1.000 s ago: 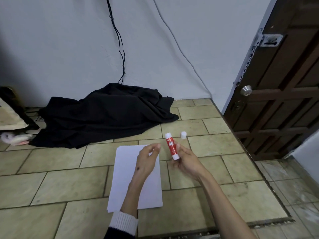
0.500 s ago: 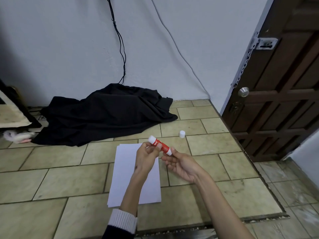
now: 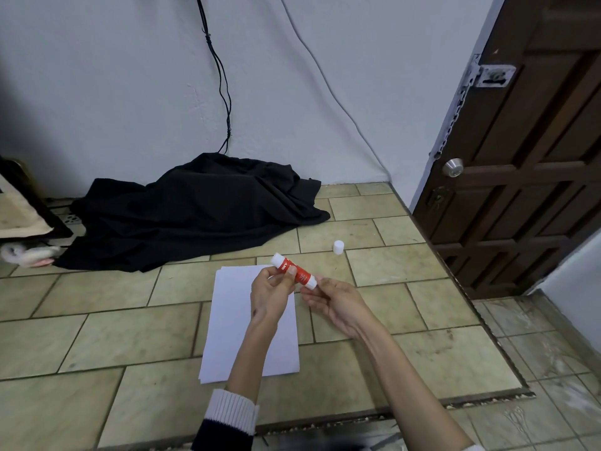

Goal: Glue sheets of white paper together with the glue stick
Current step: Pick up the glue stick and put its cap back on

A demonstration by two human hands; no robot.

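Glue stick [image 3: 294, 271] up over the paper stack [image 3: 239, 323], cap [image 3: 338, 247] off on the tiles. Left hand [image 3: 270, 296] pinches the red barrel, right hand [image 3: 335, 299] pinches the base, likely winding glue out. Next: tip down onto the top sheet, steady strokes.

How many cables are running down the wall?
2. A black cable drops behind the black cloth; a thin white cable slants down right toward the door. Others may be hidden under the cloth.

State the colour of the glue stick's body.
Red with white ends: the glue stick, seen in the head view.
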